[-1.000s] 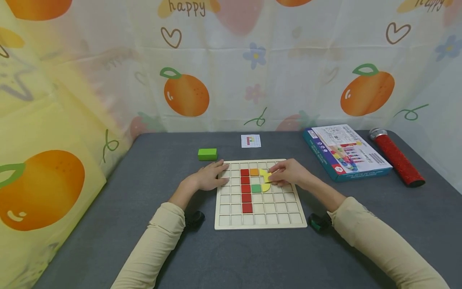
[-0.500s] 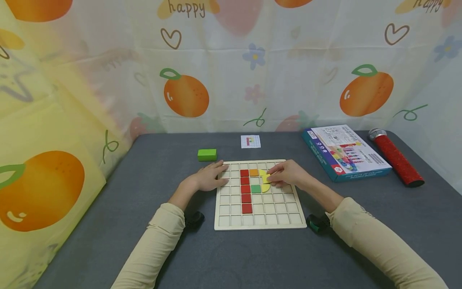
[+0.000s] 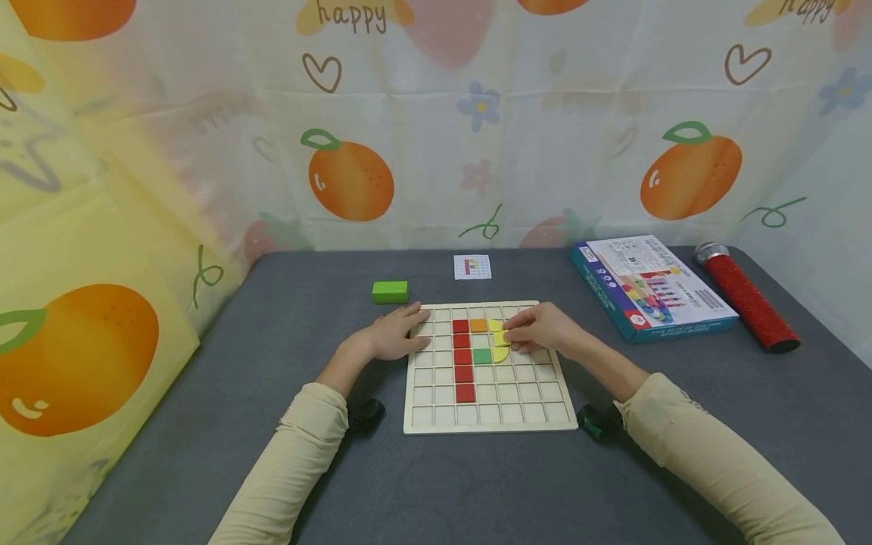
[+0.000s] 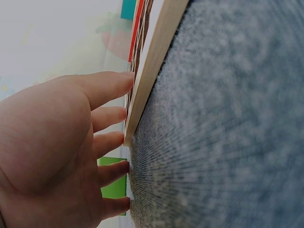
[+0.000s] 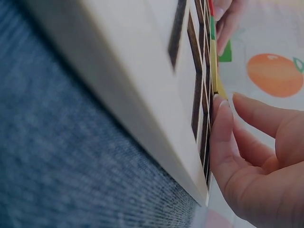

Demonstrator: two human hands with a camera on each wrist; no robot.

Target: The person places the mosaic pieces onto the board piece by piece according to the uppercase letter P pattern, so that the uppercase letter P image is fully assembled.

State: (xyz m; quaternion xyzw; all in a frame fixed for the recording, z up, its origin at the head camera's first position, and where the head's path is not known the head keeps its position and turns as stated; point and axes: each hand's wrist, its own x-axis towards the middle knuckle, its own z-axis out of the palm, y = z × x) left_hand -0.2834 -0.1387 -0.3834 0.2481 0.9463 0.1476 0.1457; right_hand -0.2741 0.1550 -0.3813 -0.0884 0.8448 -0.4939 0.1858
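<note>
A pale wooden grid board lies flat on the table. It bears a column of red square tiles, an orange tile, a green tile and yellow tiles, one with a rounded edge. My right hand pinches a yellow tile at its right side, low over the board; the right wrist view shows a yellow tile at the fingertips, tilted. Spread over the board's left edge, my left hand rests with fingers extended; its thumb touches the rim.
Behind the board lie a bright green block and a small card printed with a coloured grid pattern. At the back right are a flat printed box and a red glittery microphone-like tube. A patterned cloth hangs behind the table.
The yellow tile in my right hand has turned slightly and lines up more squarely with the tiles above and below it. My left hand has stayed in place.
</note>
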